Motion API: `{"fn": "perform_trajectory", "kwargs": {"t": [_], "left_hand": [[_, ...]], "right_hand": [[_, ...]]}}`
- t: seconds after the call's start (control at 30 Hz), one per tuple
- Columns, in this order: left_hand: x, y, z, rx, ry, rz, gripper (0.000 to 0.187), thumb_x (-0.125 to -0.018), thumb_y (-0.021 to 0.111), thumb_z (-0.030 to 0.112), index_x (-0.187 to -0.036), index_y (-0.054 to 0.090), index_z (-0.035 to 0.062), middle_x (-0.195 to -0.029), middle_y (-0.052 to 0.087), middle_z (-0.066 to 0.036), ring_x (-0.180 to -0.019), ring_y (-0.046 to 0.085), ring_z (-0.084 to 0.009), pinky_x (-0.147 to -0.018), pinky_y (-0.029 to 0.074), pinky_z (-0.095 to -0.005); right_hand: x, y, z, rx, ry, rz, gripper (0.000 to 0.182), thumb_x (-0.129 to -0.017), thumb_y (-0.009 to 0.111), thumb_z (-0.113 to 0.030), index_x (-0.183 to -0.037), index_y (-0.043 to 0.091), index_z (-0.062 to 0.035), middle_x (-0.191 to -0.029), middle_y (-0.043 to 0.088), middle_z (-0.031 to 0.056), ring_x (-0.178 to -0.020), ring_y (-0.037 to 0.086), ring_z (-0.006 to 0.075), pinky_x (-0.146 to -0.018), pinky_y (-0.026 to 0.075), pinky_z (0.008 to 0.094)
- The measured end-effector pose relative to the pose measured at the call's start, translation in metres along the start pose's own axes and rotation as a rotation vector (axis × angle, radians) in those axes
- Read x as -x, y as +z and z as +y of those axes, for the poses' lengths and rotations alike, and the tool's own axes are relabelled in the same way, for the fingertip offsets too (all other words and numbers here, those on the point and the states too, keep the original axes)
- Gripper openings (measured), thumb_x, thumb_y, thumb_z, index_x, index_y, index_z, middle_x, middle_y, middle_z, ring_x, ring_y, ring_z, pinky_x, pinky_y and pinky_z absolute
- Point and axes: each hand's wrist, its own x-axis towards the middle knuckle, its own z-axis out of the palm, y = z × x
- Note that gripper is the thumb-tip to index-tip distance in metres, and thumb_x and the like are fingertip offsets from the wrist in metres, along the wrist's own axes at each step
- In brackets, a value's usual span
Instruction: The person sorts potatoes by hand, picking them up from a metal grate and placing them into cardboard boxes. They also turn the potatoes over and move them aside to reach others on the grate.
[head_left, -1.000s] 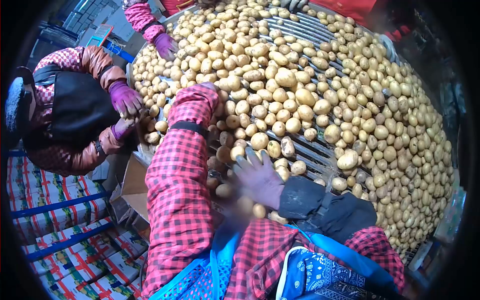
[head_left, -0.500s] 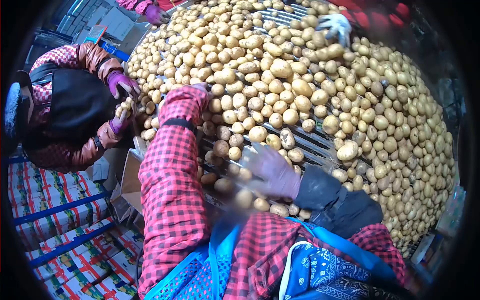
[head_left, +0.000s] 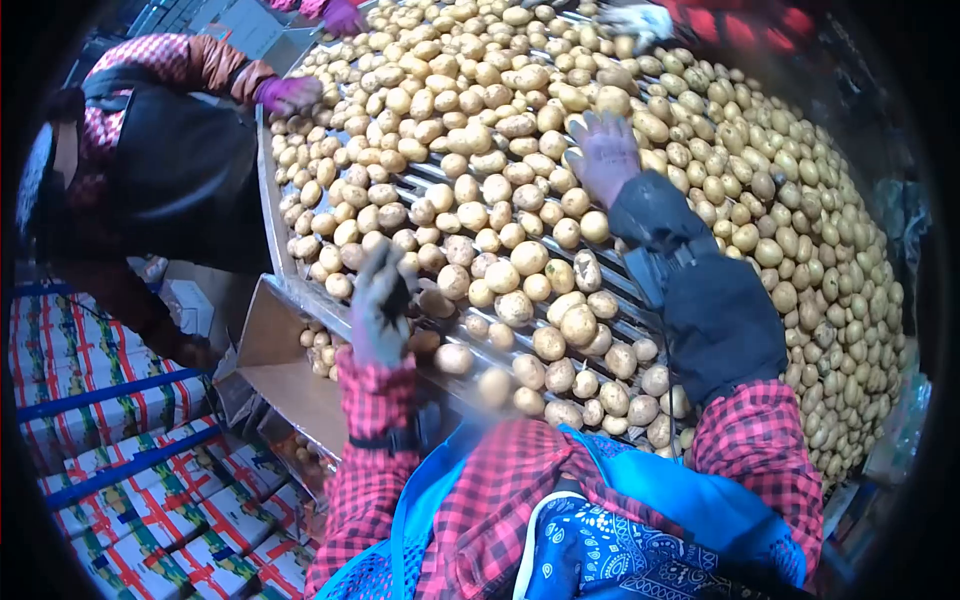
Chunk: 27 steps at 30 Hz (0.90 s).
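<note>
My left hand (head_left: 382,305), in a grey-purple glove, is raised over the near left edge of the sorting table, above the cardboard box's inner corner. Its fingers are stretched apart, and I see no potato in it; a dark patch shows at the palm. Farther forward, my right hand (head_left: 606,158), in a purple glove, lies with spread fingers on the heap of potatoes (head_left: 480,140). A larger potato (head_left: 612,100) is just beyond its fingertips. Loose potatoes (head_left: 515,308) lie on the metal slats (head_left: 640,300) between my hands, the nearest ones blurred.
An open cardboard box (head_left: 300,405) with some potatoes stands below the table's left edge. A co-worker in a black apron (head_left: 190,180) rests a purple-gloved hand (head_left: 290,95) near the pile. Others work at the far side. Printed cartons (head_left: 120,430) are stacked at lower left.
My left hand has drawn back from the pile toward the box. My right hand has moved forward from the near edge onto the heap. The co-worker's hands have parted.
</note>
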Motion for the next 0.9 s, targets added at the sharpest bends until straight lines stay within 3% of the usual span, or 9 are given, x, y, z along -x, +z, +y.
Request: {"fn": "perform_trajectory", "kwargs": {"t": [0.07, 0.13, 0.17, 0.23, 0.4, 0.6, 0.7, 0.77, 0.9], "left_hand": [[0.047, -0.030, -0.013, -0.056, -0.030, -0.197, 0.051, -0.095, 0.052, 0.001, -0.145, 0.041, 0.0021, -0.132, 0.055, -0.014, -0.108, 0.059, -0.0178, -0.088, 0.053, -0.0293], [0.087, -0.041, -0.026, 0.027, -0.145, -0.330, 0.052, -0.095, 0.051, -0.002, -0.146, 0.039, 0.0037, -0.133, 0.055, -0.014, -0.112, 0.059, -0.0184, -0.092, 0.052, -0.0302], [0.100, -0.037, -0.035, 0.086, -0.305, -0.093, 0.048, -0.098, 0.051, 0.009, -0.145, 0.041, 0.0062, -0.119, 0.060, -0.009, -0.099, 0.061, -0.0149, -0.079, 0.052, -0.0265], [0.113, -0.028, -0.044, -0.119, -0.318, -0.086, 0.046, -0.100, 0.052, 0.021, -0.144, 0.044, 0.0089, -0.110, 0.064, -0.005, -0.089, 0.062, -0.0125, -0.067, 0.053, -0.0237], [0.118, -0.008, -0.049, 0.281, -0.330, -0.330, 0.053, -0.091, 0.055, -0.003, -0.142, 0.044, 0.0060, -0.138, 0.048, -0.016, -0.121, 0.054, -0.0237, -0.094, 0.049, -0.0322], [0.134, 0.005, -0.032, 0.098, -0.280, -0.165, 0.058, -0.092, 0.061, 0.009, -0.145, 0.038, -0.0007, -0.135, 0.051, -0.012, -0.111, 0.057, -0.0183, -0.087, 0.048, -0.0283], [0.146, -0.010, -0.033, -0.065, -0.092, -0.386, 0.053, -0.097, 0.054, 0.010, -0.147, 0.038, 0.0027, -0.132, 0.054, -0.011, -0.105, 0.057, -0.0146, -0.085, 0.047, -0.0259], [0.145, -0.013, -0.034, -0.398, 0.136, -0.461, 0.049, -0.101, 0.048, 0.012, -0.148, 0.037, 0.0050, -0.130, 0.055, -0.010, -0.101, 0.056, -0.0123, -0.083, 0.047, -0.0249], [0.142, -0.023, -0.051, 0.345, -0.331, -0.381, 0.055, -0.101, 0.040, 0.000, -0.154, 0.028, 0.0095, -0.145, 0.047, -0.013, -0.123, 0.054, -0.0191, -0.103, 0.044, -0.0312]], "right_hand": [[0.001, -0.013, -0.024, -0.161, -0.094, -0.264, 0.025, -0.088, 0.058, -0.035, -0.105, 0.066, -0.0186, -0.111, 0.065, 0.0066, -0.107, 0.063, 0.0265, -0.089, 0.047, 0.0483], [0.015, -0.002, -0.045, 0.073, -0.371, -0.146, 0.013, -0.083, 0.061, -0.022, -0.092, 0.069, -0.0178, -0.094, 0.069, 0.0033, -0.091, 0.067, 0.0207, -0.069, 0.051, 0.0420], [0.010, 0.006, -0.052, 0.153, -0.332, -0.263, 0.013, -0.083, 0.060, -0.020, -0.091, 0.071, -0.0182, -0.095, 0.069, 0.0030, -0.094, 0.067, 0.0201, -0.069, 0.050, 0.0423], [-0.006, 0.002, -0.061, 0.301, -0.360, -0.359, 0.014, -0.085, 0.058, -0.015, -0.092, 0.070, -0.0150, -0.094, 0.069, 0.0031, -0.093, 0.069, 0.0234, -0.071, 0.053, 0.0421], [-0.063, 0.090, -0.020, 0.040, -0.522, -0.818, 0.028, -0.079, 0.069, -0.016, -0.106, 0.071, -0.0084, -0.109, 0.071, 0.0114, -0.099, 0.069, 0.0261, -0.079, 0.055, 0.0410], [-0.041, 0.014, -0.064, 0.045, -0.312, -0.662, 0.041, -0.074, 0.072, -0.020, -0.112, 0.070, -0.0044, -0.107, 0.070, 0.0200, -0.103, 0.068, 0.0329, -0.087, 0.054, 0.0430], [-0.003, 0.022, -0.035, -0.468, -0.182, -0.290, 0.050, -0.086, 0.057, -0.042, -0.127, 0.062, -0.0132, -0.109, 0.068, 0.0223, -0.100, 0.066, 0.0380, -0.089, 0.051, 0.0471], [0.027, -0.028, -0.062, -0.901, 0.004, -0.210, 0.049, -0.086, 0.065, -0.035, -0.127, 0.062, -0.0087, -0.114, 0.069, 0.0181, -0.104, 0.067, 0.0308, -0.094, 0.050, 0.0391], [0.101, -0.114, -0.146, -1.071, -0.306, -0.196, 0.043, -0.084, 0.069, -0.019, -0.124, 0.063, -0.0029, -0.122, 0.064, 0.0176, -0.117, 0.060, 0.0308, -0.101, 0.045, 0.0400]]}}
